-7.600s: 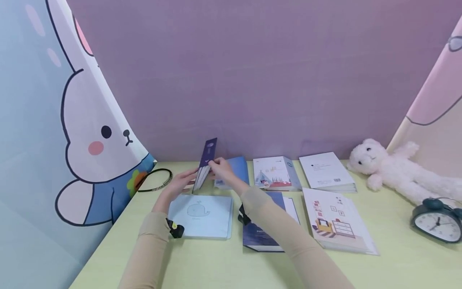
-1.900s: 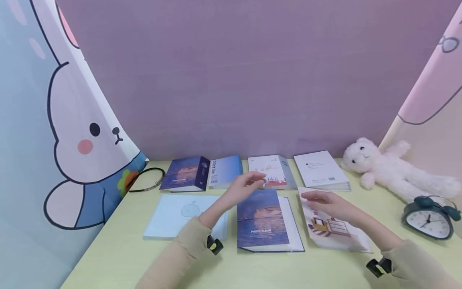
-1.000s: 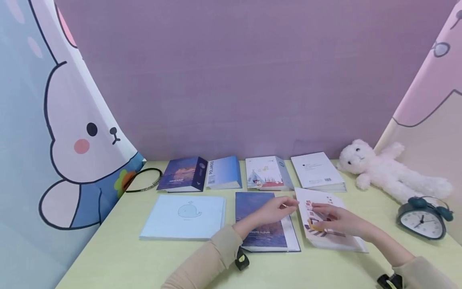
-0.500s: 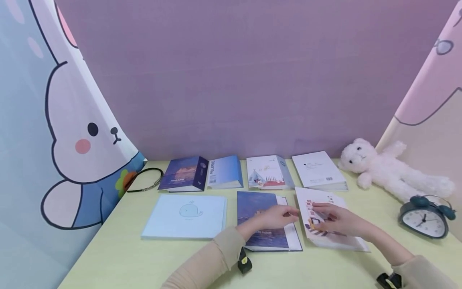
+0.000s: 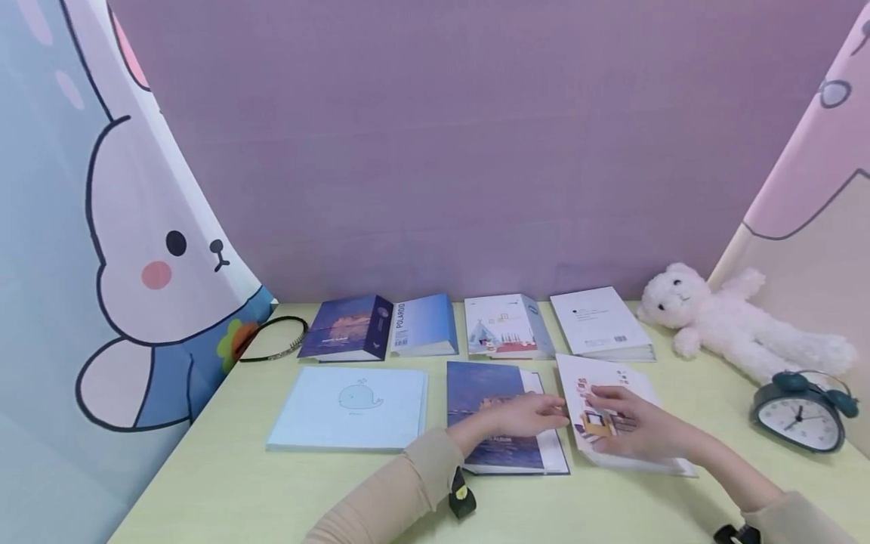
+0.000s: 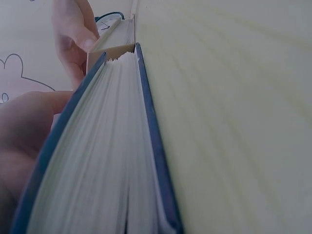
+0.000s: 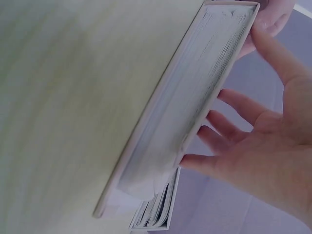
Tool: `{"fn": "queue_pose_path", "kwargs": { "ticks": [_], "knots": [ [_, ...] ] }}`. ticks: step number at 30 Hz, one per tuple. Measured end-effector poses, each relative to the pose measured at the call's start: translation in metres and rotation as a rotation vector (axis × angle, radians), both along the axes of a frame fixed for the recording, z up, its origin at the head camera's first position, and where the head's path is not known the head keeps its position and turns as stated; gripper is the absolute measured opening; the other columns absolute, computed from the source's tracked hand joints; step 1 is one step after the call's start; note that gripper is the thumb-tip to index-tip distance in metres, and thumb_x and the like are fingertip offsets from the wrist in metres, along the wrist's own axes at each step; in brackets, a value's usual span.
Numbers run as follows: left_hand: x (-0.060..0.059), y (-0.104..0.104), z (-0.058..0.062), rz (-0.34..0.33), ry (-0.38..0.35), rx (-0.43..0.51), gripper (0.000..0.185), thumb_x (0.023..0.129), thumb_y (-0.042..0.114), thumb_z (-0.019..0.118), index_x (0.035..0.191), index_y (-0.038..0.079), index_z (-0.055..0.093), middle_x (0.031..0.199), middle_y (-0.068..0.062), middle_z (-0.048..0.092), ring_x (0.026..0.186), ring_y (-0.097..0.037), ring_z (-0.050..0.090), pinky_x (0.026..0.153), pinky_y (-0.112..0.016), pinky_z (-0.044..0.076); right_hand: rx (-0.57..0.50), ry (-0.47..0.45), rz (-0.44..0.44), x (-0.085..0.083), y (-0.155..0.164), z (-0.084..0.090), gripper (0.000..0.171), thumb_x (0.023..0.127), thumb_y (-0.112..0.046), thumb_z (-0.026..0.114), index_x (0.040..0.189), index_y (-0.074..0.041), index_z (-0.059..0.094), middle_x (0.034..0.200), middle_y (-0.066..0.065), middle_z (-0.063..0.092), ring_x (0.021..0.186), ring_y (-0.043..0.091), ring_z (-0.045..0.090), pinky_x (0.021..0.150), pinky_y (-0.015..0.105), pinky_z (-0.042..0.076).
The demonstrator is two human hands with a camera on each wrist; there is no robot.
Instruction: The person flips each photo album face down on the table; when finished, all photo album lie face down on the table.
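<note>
A dark blue photo album (image 5: 492,412) lies flat in the middle of the pale green table (image 5: 272,491). My left hand (image 5: 544,414) rests on its right part with fingers stretched out. Beside it lies a white album with a furniture picture (image 5: 632,453); my right hand (image 5: 615,423) lies on its cover, fingers spread. In the left wrist view the blue album's page edge (image 6: 107,161) fills the frame, with my left hand (image 6: 24,141) on its cover. The right wrist view has the white album's pages (image 7: 195,97) and my right hand's fingers (image 7: 219,131) on the cover.
A light blue whale album (image 5: 350,406) lies at the left. Along the wall sit several smaller albums, among them a dark blue one (image 5: 347,326) and a white one (image 5: 601,321). A plush bear (image 5: 741,325) and an alarm clock (image 5: 802,412) are at the right, a headband (image 5: 272,340) at the left.
The small dark blue album once held upright now lies in the back row. Over the last second my left hand settled onto the blue album and my right hand slid nearer across the white one.
</note>
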State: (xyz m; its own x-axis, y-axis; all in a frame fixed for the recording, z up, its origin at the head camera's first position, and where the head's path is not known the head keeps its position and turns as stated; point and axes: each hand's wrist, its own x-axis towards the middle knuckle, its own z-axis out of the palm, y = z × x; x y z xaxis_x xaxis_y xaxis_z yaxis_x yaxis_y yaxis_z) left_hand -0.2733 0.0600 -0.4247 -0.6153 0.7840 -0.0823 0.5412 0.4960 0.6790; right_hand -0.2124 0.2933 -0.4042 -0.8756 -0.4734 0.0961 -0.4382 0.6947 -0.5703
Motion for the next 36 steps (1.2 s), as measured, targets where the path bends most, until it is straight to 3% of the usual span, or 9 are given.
{"fn": "queue_pose_path", "kwargs": {
  "ticks": [4, 10, 14, 17, 19, 22, 26, 29, 36],
  "knots": [
    [0.001, -0.001, -0.001, 0.007, -0.005, -0.017, 0.05, 0.099, 0.037, 0.044, 0.14, 0.008, 0.043, 0.136, -0.004, 0.053, 0.122, -0.012, 0.052, 0.101, -0.021, 0.041, -0.003, -0.021, 0.02, 0.006, 0.002, -0.001, 0.08, 0.073, -0.032, 0.08, 0.137, 0.001, 0.044, 0.142, 0.027, 0.03, 0.125, 0.05, 0.032, 0.095, 0.022, 0.04],
    [0.003, -0.001, 0.002, 0.014, -0.012, -0.016, 0.049, 0.099, 0.036, 0.043, 0.141, 0.009, 0.043, 0.14, -0.001, 0.049, 0.127, -0.013, 0.048, 0.105, -0.023, 0.039, 0.057, 0.057, 0.004, 0.011, 0.0, -0.004, 0.097, 0.064, -0.039, 0.083, 0.141, 0.0, 0.038, 0.146, 0.026, 0.026, 0.128, 0.05, 0.03, 0.098, 0.045, 0.038],
    [0.004, -0.002, 0.004, -0.004, 0.005, -0.032, 0.048, 0.099, 0.036, 0.043, 0.141, 0.012, 0.043, 0.143, 0.001, 0.045, 0.128, -0.011, 0.046, 0.105, -0.022, 0.038, 0.066, 0.122, -0.011, 0.011, -0.003, -0.006, 0.091, 0.065, -0.029, 0.083, 0.139, 0.0, 0.04, 0.143, 0.025, 0.034, 0.126, 0.046, 0.037, 0.098, 0.03, 0.039],
    [0.005, -0.003, 0.007, -0.01, 0.009, -0.049, 0.047, 0.098, 0.036, 0.046, 0.141, 0.016, 0.043, 0.138, -0.002, 0.051, 0.091, -0.003, 0.062, 0.088, -0.018, 0.048, 0.059, 0.172, 0.003, 0.012, -0.005, -0.007, 0.087, 0.064, -0.018, 0.082, 0.139, -0.002, 0.041, 0.14, 0.026, 0.039, 0.121, 0.043, 0.043, 0.092, 0.021, 0.041],
    [0.005, -0.003, 0.007, -0.008, -0.01, -0.049, 0.048, 0.097, 0.035, 0.047, 0.142, 0.018, 0.04, 0.122, -0.009, 0.062, 0.058, -0.001, 0.05, 0.068, -0.018, 0.049, 0.052, 0.211, 0.007, 0.011, -0.007, -0.007, 0.086, 0.064, -0.013, 0.081, 0.139, -0.003, 0.04, 0.139, 0.024, 0.042, 0.12, 0.04, 0.047, 0.09, 0.022, 0.044],
    [0.005, -0.004, 0.008, -0.003, -0.051, -0.028, 0.051, 0.097, 0.033, 0.049, 0.144, 0.022, 0.035, 0.119, -0.009, 0.064, 0.043, -0.008, 0.023, 0.051, -0.023, 0.041, 0.009, 0.219, 0.004, 0.011, -0.009, -0.006, 0.084, 0.066, -0.009, 0.08, 0.14, 0.0, 0.039, 0.139, 0.023, 0.045, 0.118, 0.031, 0.049, 0.088, 0.019, 0.047],
    [0.003, -0.004, 0.005, -0.005, -0.063, 0.018, 0.054, 0.097, 0.033, 0.049, 0.146, 0.024, 0.028, 0.141, 0.002, 0.047, 0.079, -0.006, 0.061, 0.081, -0.02, 0.05, -0.076, 0.178, -0.003, 0.01, -0.01, -0.004, 0.082, 0.07, -0.006, 0.078, 0.14, 0.003, 0.036, 0.14, 0.024, 0.042, 0.12, 0.02, 0.049, 0.089, 0.014, 0.047],
    [0.002, -0.005, 0.002, 0.005, -0.069, 0.047, 0.054, 0.098, 0.036, 0.047, 0.147, 0.026, 0.026, 0.143, 0.005, 0.043, 0.128, -0.015, 0.046, 0.105, -0.026, 0.038, -0.1, 0.196, -0.011, 0.009, -0.011, -0.003, 0.082, 0.069, -0.005, 0.078, 0.139, 0.004, 0.037, 0.139, 0.024, 0.043, 0.122, 0.015, 0.047, 0.092, 0.008, 0.041],
    [0.0, -0.003, 0.001, 0.052, -0.233, 0.152, 0.057, 0.096, 0.042, 0.048, 0.146, 0.04, 0.021, 0.143, 0.01, 0.044, 0.136, -0.018, 0.035, 0.11, -0.037, 0.034, -0.059, 0.404, -0.032, 0.008, -0.016, 0.002, 0.082, 0.064, -0.007, 0.081, 0.136, 0.005, 0.042, 0.131, 0.025, 0.049, 0.114, 0.032, 0.05, 0.096, -0.001, 0.021]
  ]
}}
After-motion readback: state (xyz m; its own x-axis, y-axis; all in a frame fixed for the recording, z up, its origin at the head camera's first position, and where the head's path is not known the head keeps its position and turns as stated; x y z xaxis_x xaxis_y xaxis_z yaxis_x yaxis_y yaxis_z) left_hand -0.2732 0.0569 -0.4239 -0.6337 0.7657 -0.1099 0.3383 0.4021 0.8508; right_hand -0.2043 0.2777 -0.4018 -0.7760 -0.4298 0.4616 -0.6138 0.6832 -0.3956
